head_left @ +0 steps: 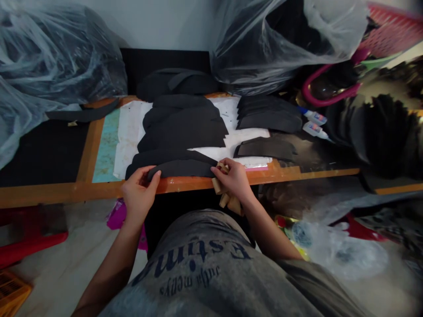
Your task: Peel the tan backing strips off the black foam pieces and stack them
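Observation:
A long, curved black sheet piece (185, 169) lies along the table's front edge, its top side arched. My left hand (140, 189) pinches its left end between thumb and fingers. At the other end my right hand (233, 178) grips it the same way. Crumpled strips of brown tape (224, 200) hang beside and below my right hand. Just behind the held piece, similar black pieces (181, 127) lie overlapped in rows on white paper (128, 136).
More black pieces (267, 114) are stacked to the right, near two small glue bottles (313, 123). Clear plastic bags (62, 57) bulge at the back left and back right. A pink basket (393, 31) stands at the far right. A red stool (36, 242) is below left.

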Motion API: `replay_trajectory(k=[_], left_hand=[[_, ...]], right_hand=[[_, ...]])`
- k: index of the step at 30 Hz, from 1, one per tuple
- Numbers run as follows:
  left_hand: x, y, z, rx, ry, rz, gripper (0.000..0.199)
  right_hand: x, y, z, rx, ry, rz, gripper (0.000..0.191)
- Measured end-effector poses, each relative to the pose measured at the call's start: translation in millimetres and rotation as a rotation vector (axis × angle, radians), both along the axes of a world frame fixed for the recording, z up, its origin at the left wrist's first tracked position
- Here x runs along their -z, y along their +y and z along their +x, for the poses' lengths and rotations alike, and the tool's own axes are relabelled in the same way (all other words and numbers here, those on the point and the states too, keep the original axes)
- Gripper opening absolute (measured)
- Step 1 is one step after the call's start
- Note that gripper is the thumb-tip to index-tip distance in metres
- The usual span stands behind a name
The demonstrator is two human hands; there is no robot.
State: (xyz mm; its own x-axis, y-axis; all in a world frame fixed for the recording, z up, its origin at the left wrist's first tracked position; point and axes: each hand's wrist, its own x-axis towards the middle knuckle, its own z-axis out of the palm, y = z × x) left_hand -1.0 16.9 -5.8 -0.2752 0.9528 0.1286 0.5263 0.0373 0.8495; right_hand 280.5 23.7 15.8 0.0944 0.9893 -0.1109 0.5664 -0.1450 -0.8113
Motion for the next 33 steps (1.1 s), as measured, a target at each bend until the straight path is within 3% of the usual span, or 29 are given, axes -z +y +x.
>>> replay_trajectory(k=[21,29,33], left_hand=[[0.5,2,3,-0.007,0.208,0.030,0.031],[-4.8,0,4,-0.174,0.355,0.047,0.082],[-4.8,2,-7,-0.190,0.362,0.071,0.087]], right_hand=[[-5.4,4,-4,-0.051,-0.238,-0.023,0.012],[-4.4,3,-3,-0.080,-0.321,-0.005,0.014],[-4.0,1,-1,-0.055,-0.383,-0.008,0.021]])
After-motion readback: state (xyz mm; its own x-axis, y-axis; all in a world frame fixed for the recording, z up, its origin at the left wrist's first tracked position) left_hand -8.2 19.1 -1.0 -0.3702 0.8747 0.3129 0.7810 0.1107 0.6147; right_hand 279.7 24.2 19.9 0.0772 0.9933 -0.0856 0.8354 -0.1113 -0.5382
